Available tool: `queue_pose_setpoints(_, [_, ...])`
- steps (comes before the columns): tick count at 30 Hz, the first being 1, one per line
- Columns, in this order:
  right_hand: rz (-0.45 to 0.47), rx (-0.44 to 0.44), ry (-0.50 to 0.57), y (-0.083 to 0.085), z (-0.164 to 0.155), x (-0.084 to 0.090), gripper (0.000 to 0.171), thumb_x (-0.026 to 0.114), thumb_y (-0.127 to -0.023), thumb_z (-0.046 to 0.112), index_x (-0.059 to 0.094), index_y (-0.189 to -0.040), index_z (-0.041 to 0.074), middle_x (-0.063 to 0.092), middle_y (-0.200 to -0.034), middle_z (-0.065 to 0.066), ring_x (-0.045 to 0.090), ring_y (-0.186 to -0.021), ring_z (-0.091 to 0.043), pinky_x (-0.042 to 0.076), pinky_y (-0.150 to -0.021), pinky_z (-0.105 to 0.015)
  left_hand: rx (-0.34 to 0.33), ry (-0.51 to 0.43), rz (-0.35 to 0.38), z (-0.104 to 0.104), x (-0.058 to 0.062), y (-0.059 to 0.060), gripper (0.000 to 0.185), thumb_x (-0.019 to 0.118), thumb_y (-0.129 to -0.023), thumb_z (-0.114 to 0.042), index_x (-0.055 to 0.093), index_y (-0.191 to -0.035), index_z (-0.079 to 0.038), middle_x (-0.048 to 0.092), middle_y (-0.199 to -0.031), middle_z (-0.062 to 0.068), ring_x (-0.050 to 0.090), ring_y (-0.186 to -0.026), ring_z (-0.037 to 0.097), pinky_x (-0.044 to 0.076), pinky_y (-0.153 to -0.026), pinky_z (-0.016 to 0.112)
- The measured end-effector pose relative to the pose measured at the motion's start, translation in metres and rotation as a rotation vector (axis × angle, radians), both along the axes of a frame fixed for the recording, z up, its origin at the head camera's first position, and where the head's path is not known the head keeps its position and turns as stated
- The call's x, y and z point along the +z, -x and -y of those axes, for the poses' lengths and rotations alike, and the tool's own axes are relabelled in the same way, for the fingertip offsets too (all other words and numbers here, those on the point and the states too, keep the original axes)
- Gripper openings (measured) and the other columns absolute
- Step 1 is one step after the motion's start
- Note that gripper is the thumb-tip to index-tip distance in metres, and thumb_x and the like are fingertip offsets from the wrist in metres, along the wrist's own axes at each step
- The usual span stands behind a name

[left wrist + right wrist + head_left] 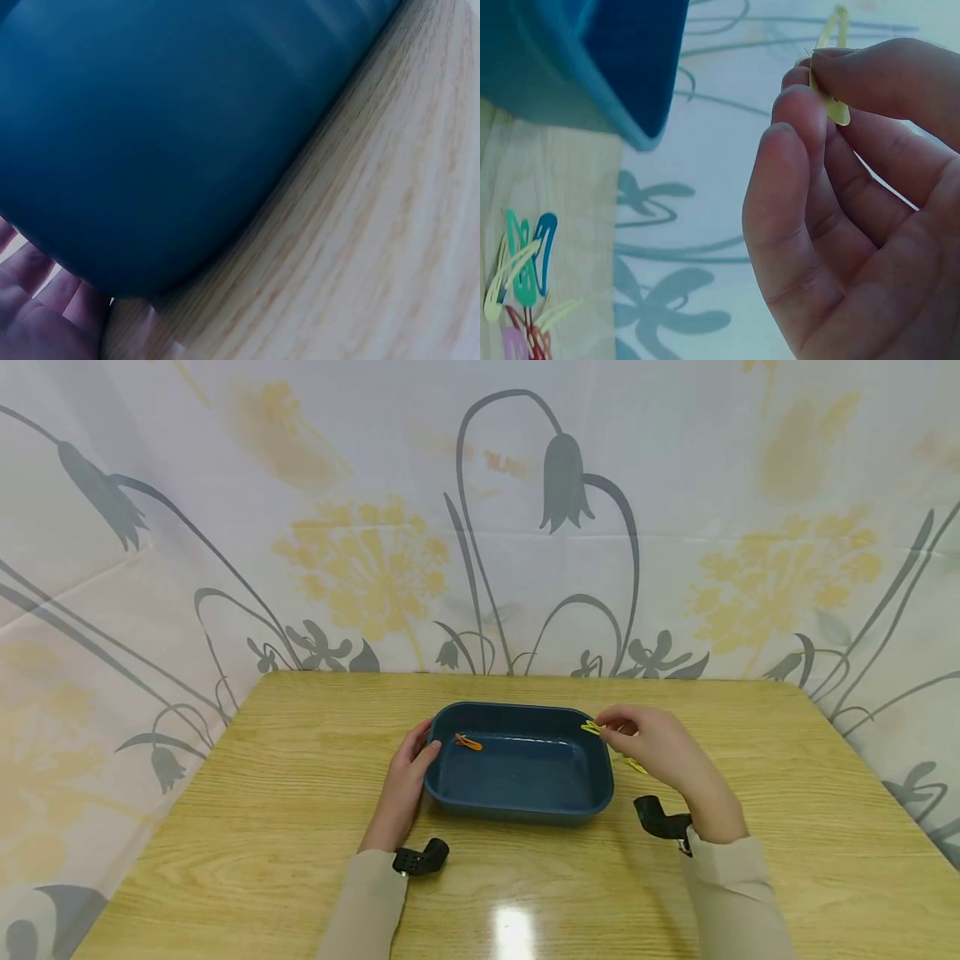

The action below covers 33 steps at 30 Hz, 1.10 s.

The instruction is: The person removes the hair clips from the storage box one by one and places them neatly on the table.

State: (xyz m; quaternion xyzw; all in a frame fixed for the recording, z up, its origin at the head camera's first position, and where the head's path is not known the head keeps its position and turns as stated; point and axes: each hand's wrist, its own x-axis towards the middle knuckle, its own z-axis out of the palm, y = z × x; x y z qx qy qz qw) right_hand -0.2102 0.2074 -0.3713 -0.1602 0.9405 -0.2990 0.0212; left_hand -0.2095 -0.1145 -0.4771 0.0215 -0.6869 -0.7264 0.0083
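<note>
A dark blue plastic basin (517,781) stands on the table, with an orange snap hair clip (468,742) lying inside near its left end. My left hand (403,775) holds the basin's left side, thumb over the rim and fingers along the outer wall. Above the right rim, my right hand (660,747) pinches a yellow snap hair clip (838,109) between thumb and fingertips. The clip is spread a little in the head view. In the right wrist view, several loose hair clips, among them a green one (525,274) and a blue one (546,244), lie on the table beside the basin.
The wooden table (300,827) extends around the basin on all sides. A patterned curtain (375,485) hangs behind it and at both sides. In the head view my right hand hides most of the loose clips; only a yellow one (634,765) shows.
</note>
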Motion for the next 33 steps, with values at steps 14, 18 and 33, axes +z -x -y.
queue_pose_setpoints(14, [0.147, -0.035, 0.099, 0.007, -0.033, -0.007, 0.033, 0.052, -0.094, 0.024, 0.058, -0.117, 0.002, 0.061, -0.105, -0.016, 0.06, -0.081, -0.023, 0.052, -0.07, -0.035, -0.019, -0.03, 0.016, 0.002, 0.01, -0.004, 0.044, 0.05, -0.095, -0.024, 0.04, -0.138, -0.02, 0.038, -0.142, 0.001, 0.031, -0.133, 0.017, 0.023, -0.111, 0.039])
queue_pose_setpoints(18, [0.17, -0.042, 0.121, 0.01, -0.043, -0.015, 0.031, 0.052, -0.094, 0.021, 0.059, -0.114, -0.001, 0.061, -0.102, -0.018, 0.062, -0.083, -0.026, 0.053, -0.073, -0.037, -0.032, -0.013, 0.023, 0.001, 0.021, -0.01, 0.046, 0.048, -0.096, -0.021, 0.038, -0.14, -0.016, 0.037, -0.144, 0.004, 0.03, -0.134, 0.02, 0.023, -0.111, 0.04])
queue_pose_setpoints(33, [0.206, -0.069, 0.038, 0.017, -0.069, -0.045, 0.024, 0.055, -0.089, 0.013, 0.061, -0.106, -0.002, 0.057, -0.078, -0.007, 0.05, -0.072, -0.02, 0.039, -0.065, -0.031, -0.036, 0.002, 0.027, -0.001, 0.024, -0.011, 0.046, 0.048, -0.096, -0.021, 0.037, -0.14, -0.015, 0.037, -0.143, 0.004, 0.031, -0.134, 0.019, 0.024, -0.11, 0.039])
